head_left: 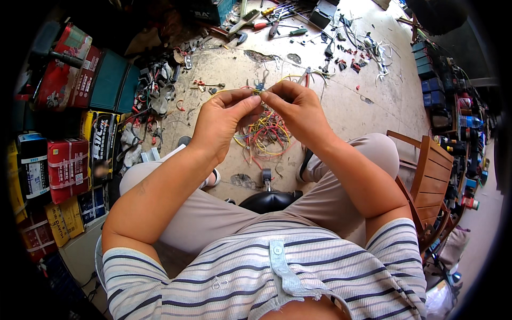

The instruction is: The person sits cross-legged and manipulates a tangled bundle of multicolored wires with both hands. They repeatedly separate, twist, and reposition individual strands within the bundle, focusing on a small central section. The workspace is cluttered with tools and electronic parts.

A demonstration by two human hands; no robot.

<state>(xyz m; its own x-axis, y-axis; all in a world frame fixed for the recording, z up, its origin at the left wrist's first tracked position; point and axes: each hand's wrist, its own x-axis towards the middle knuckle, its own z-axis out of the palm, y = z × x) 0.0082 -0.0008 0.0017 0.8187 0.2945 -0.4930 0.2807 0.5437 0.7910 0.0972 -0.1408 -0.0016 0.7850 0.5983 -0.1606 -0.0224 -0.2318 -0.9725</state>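
My left hand (221,118) and my right hand (298,109) meet in front of me, fingertips pinched together on a thin wire end (260,93). A tangled bundle of yellow, red and green wires (265,134) hangs below and between the hands, over the concrete floor. I sit with knees apart in beige trousers and a striped shirt. A black stool seat (269,201) shows between my legs.
Boxed batteries in red, black and yellow (69,160) are stacked at the left. Screwdrivers, pliers and wire scraps (277,26) litter the floor ahead. A wooden chair (429,181) stands at the right, with shelves of small items (453,106) beyond it.
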